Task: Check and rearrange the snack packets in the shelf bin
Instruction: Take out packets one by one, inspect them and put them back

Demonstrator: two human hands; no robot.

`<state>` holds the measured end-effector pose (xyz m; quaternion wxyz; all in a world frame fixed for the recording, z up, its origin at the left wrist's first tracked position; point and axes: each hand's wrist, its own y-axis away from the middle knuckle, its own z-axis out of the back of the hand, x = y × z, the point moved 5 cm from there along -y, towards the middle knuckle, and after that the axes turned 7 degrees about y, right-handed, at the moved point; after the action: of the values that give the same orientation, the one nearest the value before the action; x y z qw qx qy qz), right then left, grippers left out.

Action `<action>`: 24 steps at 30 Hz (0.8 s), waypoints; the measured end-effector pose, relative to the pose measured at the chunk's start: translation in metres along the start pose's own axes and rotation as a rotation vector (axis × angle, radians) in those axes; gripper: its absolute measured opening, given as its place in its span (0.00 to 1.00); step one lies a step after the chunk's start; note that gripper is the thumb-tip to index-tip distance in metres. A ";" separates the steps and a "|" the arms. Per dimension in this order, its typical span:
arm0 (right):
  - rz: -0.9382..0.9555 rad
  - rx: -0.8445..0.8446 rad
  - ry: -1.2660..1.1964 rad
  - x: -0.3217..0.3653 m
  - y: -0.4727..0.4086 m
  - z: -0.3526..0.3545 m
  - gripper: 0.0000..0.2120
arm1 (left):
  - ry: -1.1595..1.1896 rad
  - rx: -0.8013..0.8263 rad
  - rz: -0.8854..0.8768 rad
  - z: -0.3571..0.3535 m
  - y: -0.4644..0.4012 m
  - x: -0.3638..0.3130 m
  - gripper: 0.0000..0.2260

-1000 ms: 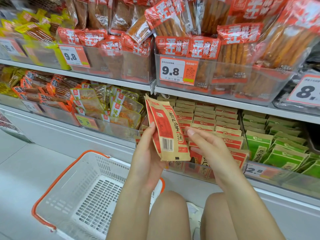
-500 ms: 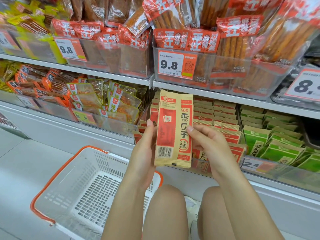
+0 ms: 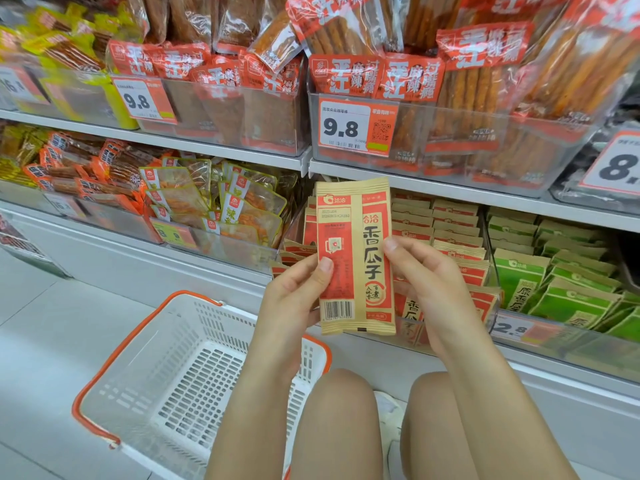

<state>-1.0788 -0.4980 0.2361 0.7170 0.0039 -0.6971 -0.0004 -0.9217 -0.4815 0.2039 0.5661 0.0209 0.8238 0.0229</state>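
Checking stage — one red-and-tan packet point(image 3: 355, 258) held upright before the shelf bin point(image 3: 446, 258), left hand point(image 3: 294, 296) and right hand point(image 3: 426, 271) fingers pinching its edges; re-shelving not yet done.

Shop, snack aisle: shelves point(image 3: 450, 188) of packets in clear bins point(image 3: 433, 140), price tags point(image 3: 353, 128) reading 9.8, basket point(image 3: 173, 368) on floor.

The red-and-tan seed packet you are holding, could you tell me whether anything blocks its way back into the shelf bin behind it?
Nothing visible does. The seed packet, pinched by the left hand and right hand, hangs directly before the bin of matching packets, whose top is open.
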 end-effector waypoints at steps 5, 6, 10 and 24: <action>-0.001 0.035 0.022 -0.001 -0.002 0.002 0.08 | -0.021 0.015 0.003 -0.005 0.000 0.003 0.16; -0.005 0.020 0.028 -0.002 -0.003 0.003 0.08 | -0.037 0.005 -0.006 -0.006 -0.001 0.004 0.14; 0.017 -0.092 0.106 -0.011 -0.007 0.008 0.05 | -0.305 -0.093 -0.133 -0.010 -0.005 0.006 0.23; 0.096 -0.049 0.110 0.013 -0.004 0.003 0.10 | -0.274 0.236 -0.009 -0.019 0.003 0.021 0.51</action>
<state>-1.0810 -0.5019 0.2492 0.7534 -0.0471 -0.6556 0.0175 -0.9469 -0.4771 0.1910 0.6669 0.0863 0.7359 -0.0796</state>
